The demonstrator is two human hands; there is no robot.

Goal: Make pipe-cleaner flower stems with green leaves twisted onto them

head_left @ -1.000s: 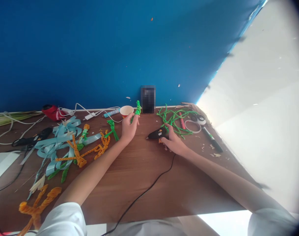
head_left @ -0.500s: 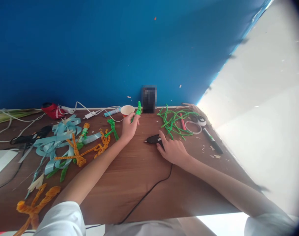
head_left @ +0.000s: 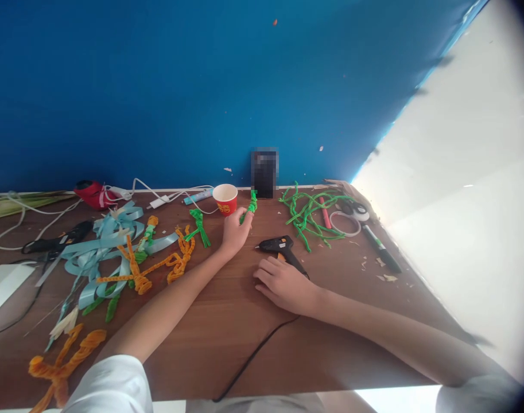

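Observation:
My left hand [head_left: 236, 236] pinches a twisted green pipe-cleaner piece [head_left: 252, 202] upright between its fingertips, just to the right of a red paper cup [head_left: 225, 199]. My right hand [head_left: 283, 285] lies on the wooden table [head_left: 227, 338], its fingers loosely apart and holding nothing. Just beyond those fingers, a black hot glue gun [head_left: 278, 245] rests on its side, its handle running back toward my right wrist. A black cord [head_left: 257, 350] trails across the table below my right hand.
Tangled green pipe cleaners [head_left: 307, 215] lie at the back right, near a white ring [head_left: 343, 226] and a marker [head_left: 382, 249]. Light blue ribbon [head_left: 93, 258], orange pipe-cleaner shapes [head_left: 136, 275] and a second glue gun [head_left: 57, 238] lie at left. White cables run along the blue wall [head_left: 158, 86].
My right hand has let go of the glue gun and slid toward me, leaving the gun on the table. My left hand has lowered the green piece slightly and moved it right.

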